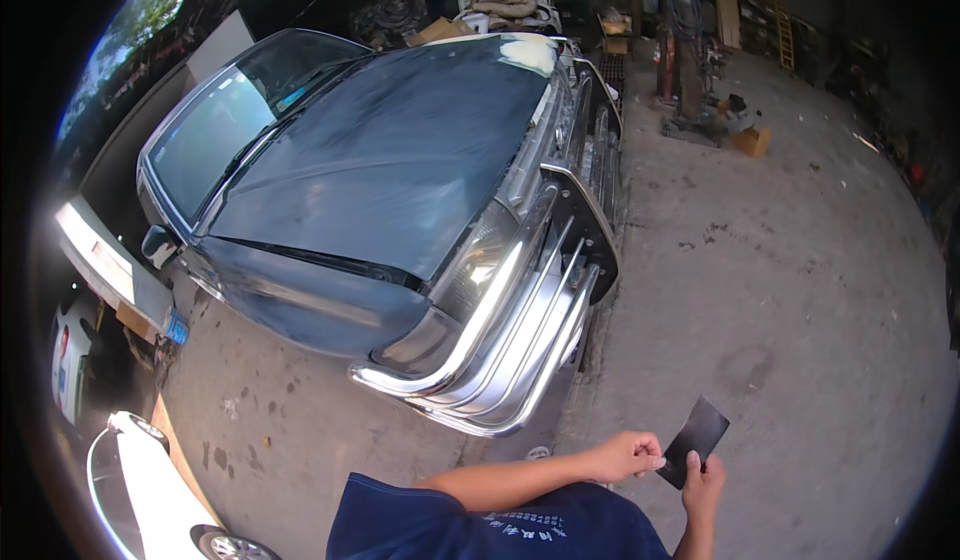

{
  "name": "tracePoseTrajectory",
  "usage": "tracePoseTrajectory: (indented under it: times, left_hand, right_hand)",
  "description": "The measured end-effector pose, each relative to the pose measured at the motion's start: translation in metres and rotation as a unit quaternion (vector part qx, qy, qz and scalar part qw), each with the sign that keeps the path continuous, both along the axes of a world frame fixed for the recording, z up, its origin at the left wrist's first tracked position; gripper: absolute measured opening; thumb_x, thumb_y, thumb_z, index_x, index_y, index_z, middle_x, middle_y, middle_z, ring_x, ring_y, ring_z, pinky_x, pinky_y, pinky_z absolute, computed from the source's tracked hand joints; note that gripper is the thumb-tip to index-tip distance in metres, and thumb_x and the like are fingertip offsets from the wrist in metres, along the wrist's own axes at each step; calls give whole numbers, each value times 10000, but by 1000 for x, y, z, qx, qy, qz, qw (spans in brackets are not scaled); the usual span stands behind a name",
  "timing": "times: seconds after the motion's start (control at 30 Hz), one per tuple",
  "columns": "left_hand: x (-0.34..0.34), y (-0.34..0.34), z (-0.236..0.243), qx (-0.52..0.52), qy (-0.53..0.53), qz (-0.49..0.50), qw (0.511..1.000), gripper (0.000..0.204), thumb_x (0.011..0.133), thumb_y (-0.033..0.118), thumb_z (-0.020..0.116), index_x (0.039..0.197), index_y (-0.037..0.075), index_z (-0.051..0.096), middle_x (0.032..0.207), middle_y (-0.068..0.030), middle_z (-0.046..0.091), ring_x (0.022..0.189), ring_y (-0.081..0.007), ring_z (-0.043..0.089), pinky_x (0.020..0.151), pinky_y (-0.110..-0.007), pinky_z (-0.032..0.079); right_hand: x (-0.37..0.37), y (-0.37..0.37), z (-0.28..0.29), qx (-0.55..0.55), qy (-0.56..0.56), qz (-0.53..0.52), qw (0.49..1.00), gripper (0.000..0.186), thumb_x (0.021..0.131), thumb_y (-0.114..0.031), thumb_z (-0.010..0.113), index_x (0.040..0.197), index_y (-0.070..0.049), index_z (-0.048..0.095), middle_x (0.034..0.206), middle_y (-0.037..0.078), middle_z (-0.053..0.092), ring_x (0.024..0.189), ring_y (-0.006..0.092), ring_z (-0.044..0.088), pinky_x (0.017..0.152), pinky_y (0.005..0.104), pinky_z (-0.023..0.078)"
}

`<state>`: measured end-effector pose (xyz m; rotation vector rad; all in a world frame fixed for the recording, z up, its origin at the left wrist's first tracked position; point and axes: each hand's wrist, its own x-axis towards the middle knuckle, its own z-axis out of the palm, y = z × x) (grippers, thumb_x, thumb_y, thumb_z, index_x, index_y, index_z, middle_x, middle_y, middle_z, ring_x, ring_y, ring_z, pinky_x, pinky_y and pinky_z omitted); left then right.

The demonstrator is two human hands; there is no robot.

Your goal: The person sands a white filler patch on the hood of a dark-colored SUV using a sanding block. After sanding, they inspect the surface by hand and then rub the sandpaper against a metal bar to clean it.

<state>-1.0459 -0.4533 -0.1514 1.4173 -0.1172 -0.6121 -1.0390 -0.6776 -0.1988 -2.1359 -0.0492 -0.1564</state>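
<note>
A thin, dark rectangular sheet that looks like sandpaper (697, 430) is held up at the lower right. My right hand (703, 475) grips it near its lower edge, thumb on the face toward me. With fingers curled in, my left hand (632, 457) pinches at the lower left corner of the same sheet. Ahead and to the left stands a dark car, its hood (380, 160) dull with hazy patches. A pale patch (528, 55) marks the hood's far front corner. The near headlight (480, 260) sits behind a chrome bull bar (500, 360).
A white car (160, 490) is at the lower left. Near the dark car's side mirror (160, 245) stands a pale panel (110, 255) with a blue can (176, 326). Concrete floor (760, 290) stretches right, with a cardboard box (752, 141) and equipment further back.
</note>
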Motion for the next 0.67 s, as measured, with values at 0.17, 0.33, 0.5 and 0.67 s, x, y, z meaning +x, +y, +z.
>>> tracePoseTrajectory:
  times: [0.17, 0.33, 0.5, 0.67]
  left_hand:
    - [28, -7, 13, 43, 67, 63, 995, 228, 953, 247, 569, 1029, 34, 596, 776, -10, 592, 617, -68, 515, 560, -234, 422]
    - [65, -21, -10, 72, 29, 158, 984, 269, 941, 208, 576, 1141, 28, 569, 825, -20, 615, 701, -91, 565, 642, -250, 462]
    - [128, -45, -31, 116, -111, 254, 954, 393, 912, 184, 635, 1246, 16, 513, 951, -26, 624, 885, -104, 582, 787, -263, 483]
    - [217, -51, -44, 22, -16, 110, 994, 518, 894, 214, 670, 1332, 28, 466, 1126, -74, 609, 987, -128, 584, 865, -275, 471]
  right_hand:
    - [32, -9, 19, -63, -35, 72, 995, 303, 866, -210, 648, 730, 20, 505, 674, 176, 518, 614, 312, 511, 580, 386, 409]
    - [71, -22, 22, -74, -33, 119, 990, 324, 839, -203, 675, 711, 15, 472, 656, 184, 488, 578, 336, 472, 548, 401, 390]
    - [129, -28, 25, -86, -43, 132, 987, 338, 818, -202, 699, 702, 14, 468, 648, 182, 488, 581, 344, 484, 547, 407, 386]
    - [204, -38, 27, -114, -31, 135, 984, 306, 813, -203, 705, 722, 12, 507, 669, 180, 519, 602, 338, 522, 562, 415, 403]
